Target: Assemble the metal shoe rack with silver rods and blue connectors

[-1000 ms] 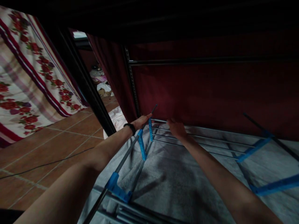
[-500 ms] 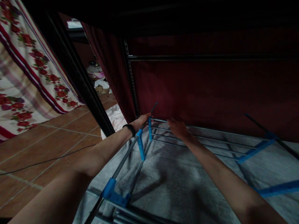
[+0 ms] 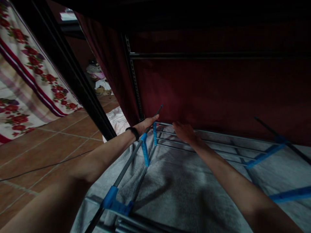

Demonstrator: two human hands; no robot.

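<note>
A rack of grey metal tubes with blue plastic brackets lies on its side in front of me. My left hand (image 3: 147,123) closes round its left side pole (image 3: 126,168), close to the far blue bracket (image 3: 155,133); the thumb lies forward along the pole and the other fingers are mostly hidden. My right hand (image 3: 183,132) is closed on the far top crossbar (image 3: 165,123), a little right of that bracket. More blue brackets (image 3: 144,150) join the pole nearer to me, one at the lower left corner (image 3: 116,201). On the right, another bracket (image 3: 266,155) holds the crossbars' other end.
A grey blanket (image 3: 179,194) lies under the rack. Black bed-like frame posts (image 3: 77,81) and a dark red curtain (image 3: 218,94) surround it. On the left are a tiled floor (image 3: 53,145) with a dark cable (image 3: 46,167) and a flowered cloth (image 3: 31,74).
My view has shifted slightly, so the surroundings sit a little further left and higher. Both hands keep the same holds on the rack; the left thumb is stretched slightly further up the pole.
</note>
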